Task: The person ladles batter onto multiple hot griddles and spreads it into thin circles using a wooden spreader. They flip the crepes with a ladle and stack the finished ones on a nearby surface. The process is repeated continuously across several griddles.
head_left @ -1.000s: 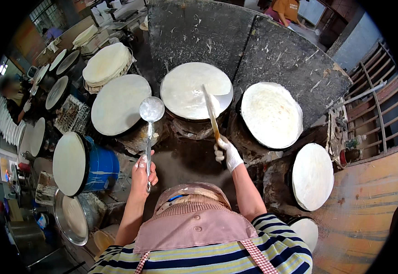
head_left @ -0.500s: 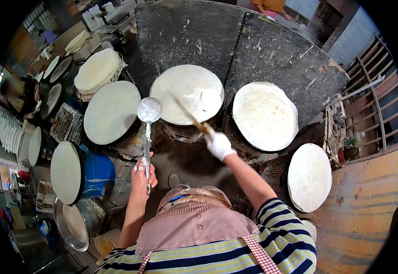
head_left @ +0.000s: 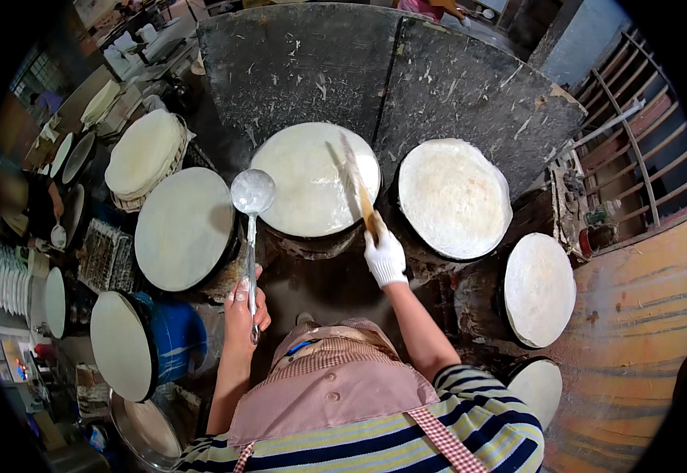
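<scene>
My left hand (head_left: 246,309), bare and dusted white, is wrapped round the long handle of a metal ladle (head_left: 253,193). The ladle's bowl is coated with white batter and hangs over the near left edge of the middle round griddle (head_left: 296,189). In a white glove, my right hand (head_left: 385,256) grips a wooden spreader (head_left: 358,177), its blade whitened and tilted over the griddle's right side. A pale, wet, shiny layer covers this griddle. To its right sits a griddle with a thin white sheet (head_left: 454,197); to its left, another pale-covered griddle (head_left: 184,229).
More round griddles (head_left: 540,290) curve round both sides. A stack of pale sheets (head_left: 146,154) lies in a basket at the back left. A blue drum (head_left: 178,339) and a metal basin (head_left: 154,430) stand at the left. Dark boards (head_left: 304,71) rise behind. Another person (head_left: 28,205) is far left.
My right hand has swung the spreader from a leftward slant to nearly upright at the griddle's right side. The thick white batter patch there now looks smoother. The ladle stays in my left hand.
</scene>
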`<act>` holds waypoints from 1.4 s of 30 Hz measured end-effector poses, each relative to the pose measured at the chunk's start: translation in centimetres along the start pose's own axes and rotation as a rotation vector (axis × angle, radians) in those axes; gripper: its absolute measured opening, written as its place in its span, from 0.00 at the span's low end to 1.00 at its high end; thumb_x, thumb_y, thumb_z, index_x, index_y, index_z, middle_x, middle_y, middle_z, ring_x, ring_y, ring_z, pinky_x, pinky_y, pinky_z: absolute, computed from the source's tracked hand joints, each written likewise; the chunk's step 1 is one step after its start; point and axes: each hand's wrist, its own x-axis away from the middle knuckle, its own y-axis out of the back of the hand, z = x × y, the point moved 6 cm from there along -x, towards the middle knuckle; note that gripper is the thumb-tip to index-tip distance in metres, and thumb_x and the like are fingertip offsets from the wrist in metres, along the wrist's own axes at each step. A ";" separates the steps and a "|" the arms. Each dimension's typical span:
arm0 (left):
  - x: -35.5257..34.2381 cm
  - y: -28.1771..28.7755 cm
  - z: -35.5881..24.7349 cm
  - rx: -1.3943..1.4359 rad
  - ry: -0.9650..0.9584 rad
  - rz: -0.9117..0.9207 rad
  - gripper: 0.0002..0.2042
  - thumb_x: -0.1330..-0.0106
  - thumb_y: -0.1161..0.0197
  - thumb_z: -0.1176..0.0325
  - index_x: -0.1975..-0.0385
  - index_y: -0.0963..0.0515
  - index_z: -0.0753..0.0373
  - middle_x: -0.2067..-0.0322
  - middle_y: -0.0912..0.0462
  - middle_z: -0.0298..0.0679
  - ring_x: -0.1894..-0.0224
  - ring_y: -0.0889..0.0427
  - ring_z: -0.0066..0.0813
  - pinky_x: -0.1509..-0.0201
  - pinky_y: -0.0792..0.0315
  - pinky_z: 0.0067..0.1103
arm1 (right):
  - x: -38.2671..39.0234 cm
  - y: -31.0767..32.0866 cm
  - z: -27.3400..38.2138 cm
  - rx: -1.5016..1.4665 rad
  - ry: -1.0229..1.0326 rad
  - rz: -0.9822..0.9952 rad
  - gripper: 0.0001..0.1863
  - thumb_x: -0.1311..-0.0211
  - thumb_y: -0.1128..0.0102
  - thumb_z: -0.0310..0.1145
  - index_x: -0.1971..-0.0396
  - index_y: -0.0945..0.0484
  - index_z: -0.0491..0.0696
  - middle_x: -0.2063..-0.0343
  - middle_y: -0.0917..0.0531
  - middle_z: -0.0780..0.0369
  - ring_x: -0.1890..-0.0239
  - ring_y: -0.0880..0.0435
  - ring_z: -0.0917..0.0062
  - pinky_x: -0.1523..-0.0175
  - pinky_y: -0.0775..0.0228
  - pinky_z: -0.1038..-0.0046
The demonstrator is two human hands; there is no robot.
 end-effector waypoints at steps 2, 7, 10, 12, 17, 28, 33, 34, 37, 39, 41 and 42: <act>-0.5 0.2 -0.3 0.000 0.018 0.013 0.17 0.32 0.61 0.60 0.51 0.34 0.63 0.85 0.37 0.29 0.92 0.44 0.14 0.91 0.46 0.15 | 0.8 0.3 -0.6 0.059 -0.169 0.079 0.24 0.44 0.51 0.41 0.44 0.37 0.61 0.64 0.23 0.51 0.64 0.23 0.59 0.57 0.32 0.63; -2.1 -0.2 -1.0 -0.016 0.057 0.102 0.17 0.32 0.60 0.60 0.51 0.34 0.63 0.85 0.37 0.29 0.92 0.43 0.14 0.91 0.46 0.15 | -2.9 -2.2 -0.2 -0.495 -0.231 -0.015 0.21 0.42 0.52 0.38 0.49 0.32 0.46 0.58 0.23 0.51 0.56 0.24 0.66 0.50 0.35 0.72; -2.6 0.4 -0.9 -0.020 0.058 0.119 0.17 0.32 0.60 0.60 0.51 0.34 0.63 0.85 0.37 0.30 0.91 0.43 0.15 0.90 0.45 0.17 | -0.4 -3.0 0.2 -0.709 -0.367 0.068 0.21 0.41 0.52 0.37 0.49 0.32 0.46 0.68 0.25 0.59 0.70 0.28 0.77 0.66 0.37 0.78; -3.2 0.5 -1.1 -0.018 0.047 0.148 0.17 0.32 0.60 0.60 0.51 0.34 0.63 0.85 0.36 0.30 0.91 0.43 0.15 0.90 0.45 0.17 | 0.6 -2.8 -0.2 -0.844 -0.582 0.001 0.20 0.40 0.52 0.37 0.47 0.33 0.47 0.78 0.26 0.66 0.86 0.33 0.86 0.82 0.38 0.82; -3.5 1.3 -0.6 -0.032 0.114 0.161 0.17 0.32 0.61 0.60 0.51 0.34 0.63 0.84 0.36 0.31 0.91 0.43 0.15 0.90 0.45 0.17 | 2.9 -3.1 2.8 -1.040 -0.679 0.226 0.20 0.39 0.53 0.37 0.47 0.33 0.49 0.82 0.31 0.69 0.91 0.39 0.87 0.88 0.44 0.82; -4.9 1.7 1.0 -0.056 0.159 0.180 0.15 0.32 0.58 0.62 0.52 0.34 0.63 0.84 0.36 0.32 0.91 0.41 0.17 0.90 0.42 0.19 | -1.1 0.0 0.0 -0.834 -0.632 0.483 0.20 0.39 0.52 0.38 0.47 0.33 0.51 0.85 0.32 0.67 0.90 0.38 0.86 0.89 0.48 0.83; -5.6 0.6 1.9 -0.117 0.154 0.210 0.15 0.32 0.59 0.62 0.52 0.34 0.64 0.84 0.35 0.32 0.90 0.40 0.17 0.88 0.40 0.19 | -3.6 0.5 -2.2 -0.831 -0.586 0.353 0.19 0.39 0.53 0.39 0.48 0.32 0.53 0.84 0.32 0.69 0.89 0.38 0.87 0.87 0.48 0.83; -6.0 0.6 2.1 -0.142 0.153 0.206 0.16 0.32 0.59 0.61 0.52 0.34 0.64 0.84 0.35 0.32 0.90 0.41 0.17 0.88 0.40 0.19 | -3.8 0.4 -1.7 -0.799 -0.594 0.405 0.19 0.39 0.53 0.39 0.47 0.32 0.54 0.83 0.32 0.69 0.88 0.38 0.87 0.87 0.48 0.83; -7.2 -0.2 1.7 -0.193 0.130 0.194 0.16 0.32 0.60 0.62 0.52 0.34 0.64 0.84 0.35 0.32 0.90 0.40 0.17 0.87 0.39 0.19 | -2.9 1.2 -0.6 -0.642 -0.578 0.633 0.19 0.39 0.53 0.39 0.47 0.32 0.55 0.83 0.33 0.70 0.89 0.40 0.88 0.87 0.49 0.84; -8.3 -0.6 1.5 -0.213 0.110 0.190 0.15 0.32 0.60 0.62 0.53 0.34 0.64 0.84 0.35 0.32 0.90 0.40 0.17 0.87 0.39 0.19 | -1.7 2.4 -0.9 -0.664 -0.595 0.638 0.20 0.39 0.53 0.39 0.47 0.33 0.55 0.83 0.33 0.70 0.89 0.40 0.88 0.87 0.49 0.84; -8.9 -1.3 1.3 -0.235 0.094 0.172 0.14 0.32 0.60 0.62 0.54 0.34 0.64 0.84 0.35 0.32 0.89 0.40 0.18 0.87 0.39 0.19 | -0.4 3.2 -1.7 -0.729 -0.599 0.566 0.20 0.39 0.53 0.38 0.46 0.33 0.54 0.84 0.32 0.70 0.89 0.39 0.87 0.88 0.48 0.84; -9.3 -1.5 1.4 -0.251 0.084 0.162 0.14 0.32 0.61 0.63 0.54 0.34 0.64 0.84 0.35 0.32 0.89 0.40 0.18 0.87 0.39 0.19 | 0.4 3.0 -2.3 -0.789 -0.626 0.447 0.20 0.39 0.53 0.37 0.46 0.33 0.53 0.84 0.32 0.69 0.90 0.39 0.87 0.88 0.47 0.84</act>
